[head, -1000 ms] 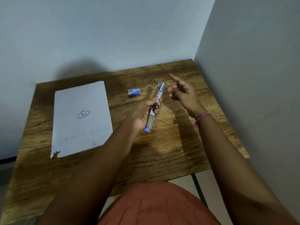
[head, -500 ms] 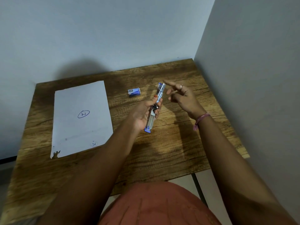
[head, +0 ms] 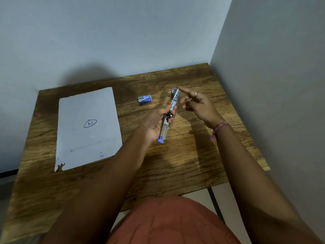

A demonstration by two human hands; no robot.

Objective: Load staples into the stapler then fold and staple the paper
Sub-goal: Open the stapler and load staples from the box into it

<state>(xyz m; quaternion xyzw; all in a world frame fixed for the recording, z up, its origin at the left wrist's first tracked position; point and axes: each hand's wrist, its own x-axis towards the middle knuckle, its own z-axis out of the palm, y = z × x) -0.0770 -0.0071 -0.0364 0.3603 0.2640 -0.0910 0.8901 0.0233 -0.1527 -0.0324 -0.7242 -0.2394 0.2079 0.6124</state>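
Holding the stapler (head: 169,115) above the table (head: 184,155), the left hand (head: 155,123): palm up, fingers and thumb curled round the middle. Opened out flat into one long strip, metal channel facing up, one blue end near the wrist, the other pointing away toward the back wall. Whether any staples sit in the channel, too small to tell.

Hovering just right of the stapler's far end, the right hand (head: 198,104): index finger stretched out, its tip at or just short of the metal tip, contact unclear. Other fingers loosely bent and spread apart, gripping nothing. A ring (head: 196,93) on one finger, a pink band (head: 219,128) at the wrist.

Lying flat on the left part of the table, the paper (head: 88,127): unfolded, a circled mark in blue ink near its middle, a torn near-left corner. Well apart from both hands.

Resting on the wood between paper and stapler, nearer the stapler, a small blue box (head: 145,99). Pushed into a corner, the table, walls behind and to the right.
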